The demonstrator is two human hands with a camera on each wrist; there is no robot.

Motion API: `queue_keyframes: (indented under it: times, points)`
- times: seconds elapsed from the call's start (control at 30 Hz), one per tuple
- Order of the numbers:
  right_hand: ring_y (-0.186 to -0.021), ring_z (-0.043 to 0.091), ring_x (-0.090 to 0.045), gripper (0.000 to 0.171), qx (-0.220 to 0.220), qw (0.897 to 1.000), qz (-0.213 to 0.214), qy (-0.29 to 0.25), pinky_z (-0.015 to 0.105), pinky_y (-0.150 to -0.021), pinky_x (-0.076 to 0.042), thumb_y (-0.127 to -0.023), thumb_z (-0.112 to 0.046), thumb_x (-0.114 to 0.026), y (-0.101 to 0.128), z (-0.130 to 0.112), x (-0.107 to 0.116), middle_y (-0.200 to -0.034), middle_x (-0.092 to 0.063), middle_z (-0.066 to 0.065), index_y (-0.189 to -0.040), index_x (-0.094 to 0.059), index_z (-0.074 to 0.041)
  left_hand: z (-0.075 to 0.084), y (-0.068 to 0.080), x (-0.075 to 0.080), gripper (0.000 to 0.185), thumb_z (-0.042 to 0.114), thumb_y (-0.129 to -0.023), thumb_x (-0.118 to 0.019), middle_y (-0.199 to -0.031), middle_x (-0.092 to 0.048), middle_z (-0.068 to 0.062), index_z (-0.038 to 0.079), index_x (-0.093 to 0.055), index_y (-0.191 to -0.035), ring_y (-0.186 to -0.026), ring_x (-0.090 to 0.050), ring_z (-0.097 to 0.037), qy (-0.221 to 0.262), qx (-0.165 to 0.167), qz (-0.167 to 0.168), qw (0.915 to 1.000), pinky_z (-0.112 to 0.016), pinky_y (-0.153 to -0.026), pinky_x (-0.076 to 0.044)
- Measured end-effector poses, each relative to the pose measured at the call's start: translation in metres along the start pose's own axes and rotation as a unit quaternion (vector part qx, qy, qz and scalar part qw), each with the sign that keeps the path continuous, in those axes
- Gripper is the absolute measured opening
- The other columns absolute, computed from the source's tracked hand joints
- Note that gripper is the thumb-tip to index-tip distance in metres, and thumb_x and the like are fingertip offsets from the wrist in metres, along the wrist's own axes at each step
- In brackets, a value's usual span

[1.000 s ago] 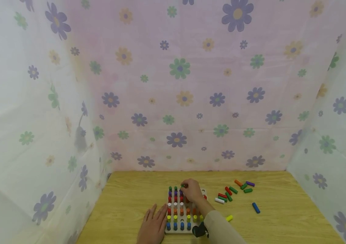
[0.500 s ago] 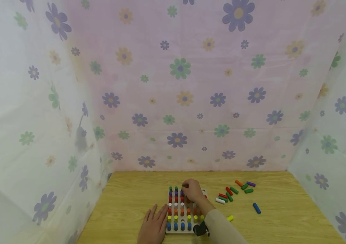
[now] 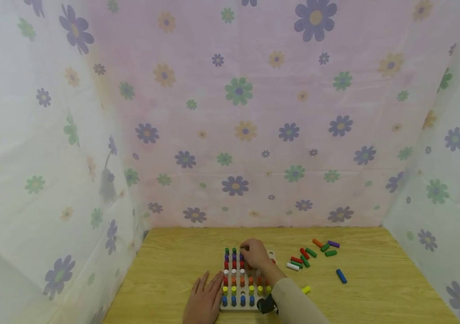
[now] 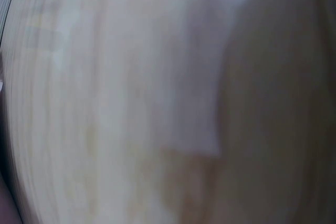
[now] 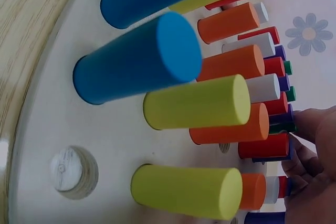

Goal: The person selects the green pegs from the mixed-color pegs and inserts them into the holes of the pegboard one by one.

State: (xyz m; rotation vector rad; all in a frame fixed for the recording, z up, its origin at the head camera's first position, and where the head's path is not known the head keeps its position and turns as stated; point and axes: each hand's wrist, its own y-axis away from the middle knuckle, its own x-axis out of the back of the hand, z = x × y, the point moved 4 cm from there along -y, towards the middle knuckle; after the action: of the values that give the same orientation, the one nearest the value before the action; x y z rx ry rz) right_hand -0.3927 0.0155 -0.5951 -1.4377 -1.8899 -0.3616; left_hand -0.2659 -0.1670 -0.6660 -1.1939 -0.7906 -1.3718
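Fingers of the left hand (image 3: 205, 300) lie flat and straight on the bench (image 3: 165, 270), touching the left edge of the pegboard (image 3: 244, 308) and holding nothing; its own wrist view is only blur. On the pegboard, upright pegs stand in coloured rows: green and purple at the far edge, then red, white, orange, yellow, and blue nearest the person. The right hand (image 3: 256, 253) hovers over the far right part of the pegboard, fingers curled. In the right wrist view its fingertips (image 5: 310, 169) seem to pinch a green peg (image 5: 282, 128) in the far row, though the peg is small and half hidden there. To the right of the pegboard, loose pegs (image 3: 310, 255) lie scattered on the bench, a blue peg (image 3: 340, 276) farther right and a yellow peg (image 3: 305, 290) just beside the board's near right corner.

Rows are tight, so curled knuckles could knock a purple or red neighbour askew. A tilted green peg could jam at its hole, and if the left hand eased, the pegboard might slide.
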Motion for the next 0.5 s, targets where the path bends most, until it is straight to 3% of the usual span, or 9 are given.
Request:
queue_keyframes:
  times: [0.23,0.4,0.5]
  points:
    - [-0.08,0.021,-0.065,0.018,-0.003,1.0,-0.003,0.005,0.041,-0.069,-0.058,-0.099,-0.008,-0.066,0.0017,-0.0006,0.0004,-0.096,-0.072,0.01,-0.111,-0.076,0.002,-0.0002,0.0005,-0.0044,0.052,0.047,-0.112,-0.029,-0.157,-0.048,0.008,0.026,-0.045,-0.157,-0.148,-0.037,-0.034,-0.011,0.004,0.01,0.9999,-0.06,-0.121,-0.028]
    - [-0.068,0.015,-0.057,0.026,-0.012,1.0,-0.01,-0.024,0.034,-0.06,-0.052,-0.101,-0.009,-0.064,0.0018,0.0003,0.0038,-0.089,-0.067,0.007,-0.123,-0.069,0.004,0.0,0.0002,-0.0031,0.054,0.049,-0.112,-0.027,-0.157,-0.049,0.008,0.026,-0.045,-0.157,-0.148,-0.037,-0.035,-0.013,0.002,0.016,0.9998,-0.06,-0.12,-0.028]
    - [-0.071,0.015,-0.057,0.03,0.001,0.999,-0.021,-0.034,0.033,-0.062,-0.051,-0.101,-0.009,-0.063,0.0024,-0.0004,0.0078,-0.091,-0.066,0.007,-0.127,-0.065,0.005,-0.0013,0.0007,-0.0027,0.055,0.05,-0.112,-0.025,-0.157,-0.048,0.007,0.026,-0.045,-0.157,-0.148,-0.037,-0.035,-0.014,0.004,0.015,0.9998,-0.059,-0.121,-0.028]
